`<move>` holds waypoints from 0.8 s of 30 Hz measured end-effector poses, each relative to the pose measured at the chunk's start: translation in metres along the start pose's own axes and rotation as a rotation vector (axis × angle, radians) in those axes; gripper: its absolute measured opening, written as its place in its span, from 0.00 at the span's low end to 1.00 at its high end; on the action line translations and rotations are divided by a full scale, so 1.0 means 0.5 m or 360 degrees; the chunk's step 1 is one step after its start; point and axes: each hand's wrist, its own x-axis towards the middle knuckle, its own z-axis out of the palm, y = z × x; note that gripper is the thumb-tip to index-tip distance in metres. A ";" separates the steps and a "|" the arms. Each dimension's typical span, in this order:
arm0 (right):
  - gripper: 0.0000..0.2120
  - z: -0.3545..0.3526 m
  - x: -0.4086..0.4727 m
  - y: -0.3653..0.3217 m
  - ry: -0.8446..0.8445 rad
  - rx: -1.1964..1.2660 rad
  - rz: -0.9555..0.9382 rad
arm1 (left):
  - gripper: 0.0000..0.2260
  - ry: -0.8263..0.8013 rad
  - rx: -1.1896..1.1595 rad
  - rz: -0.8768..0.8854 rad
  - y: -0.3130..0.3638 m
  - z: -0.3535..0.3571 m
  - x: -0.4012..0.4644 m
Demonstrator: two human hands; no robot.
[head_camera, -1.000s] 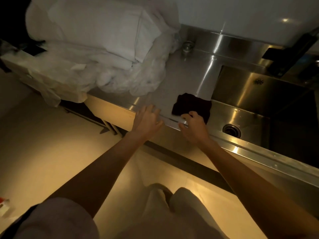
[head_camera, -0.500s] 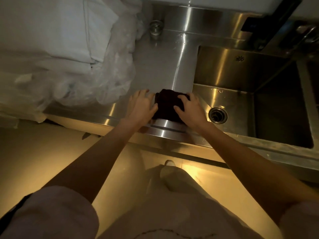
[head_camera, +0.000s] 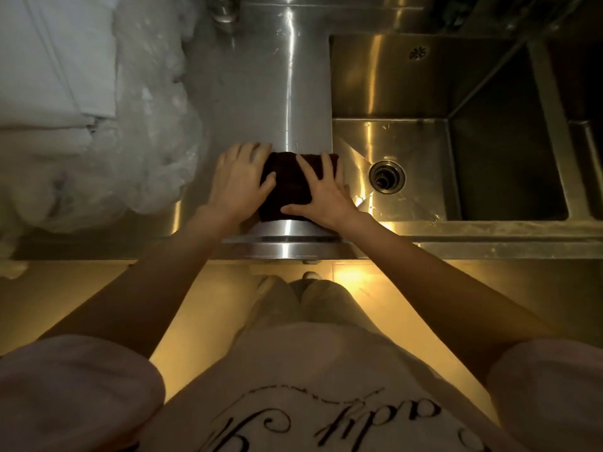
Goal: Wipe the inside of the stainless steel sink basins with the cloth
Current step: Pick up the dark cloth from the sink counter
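Observation:
A dark folded cloth (head_camera: pixel 288 187) lies on the steel counter just left of the sink. My left hand (head_camera: pixel 239 181) rests flat on the cloth's left side, fingers spread. My right hand (head_camera: pixel 323 190) presses flat on its right side, at the basin's edge. The stainless steel sink basin (head_camera: pixel 408 148) opens to the right, with a round drain (head_camera: pixel 387 176) near its front left corner. A second, darker basin (head_camera: pixel 584 158) shows at the far right edge.
White folded linen (head_camera: pixel 55 60) and crumpled clear plastic (head_camera: pixel 146 141) fill the counter's left part. A small metal fitting (head_camera: pixel 223 9) stands at the back. The steel counter (head_camera: pixel 261 93) runs between plastic and sink. The counter's front edge (head_camera: pixel 287 246) is below my hands.
My head has moved closer and over the counter. Both hands went from the counter's front edge onto the cloth and now lie flat on it, spread wider than before.

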 end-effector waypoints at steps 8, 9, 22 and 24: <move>0.41 0.026 0.013 -0.029 0.0144 -0.0143 0.0176 | 0.21 -0.0116 -0.0002 0.0257 -0.069 -0.008 0.017; 0.38 0.027 0.009 -0.032 0.0184 -0.0149 0.0179 | 0.21 -0.0135 -0.0007 0.0278 -0.075 -0.009 0.018; 0.19 0.054 -0.047 -0.053 0.0701 -0.0040 0.0320 | 0.19 -0.0215 -0.0243 0.0738 -0.076 -0.069 0.073; 0.18 0.045 -0.054 -0.054 0.0800 0.0005 0.0337 | 0.19 -0.0212 -0.0241 0.0793 -0.077 -0.077 0.080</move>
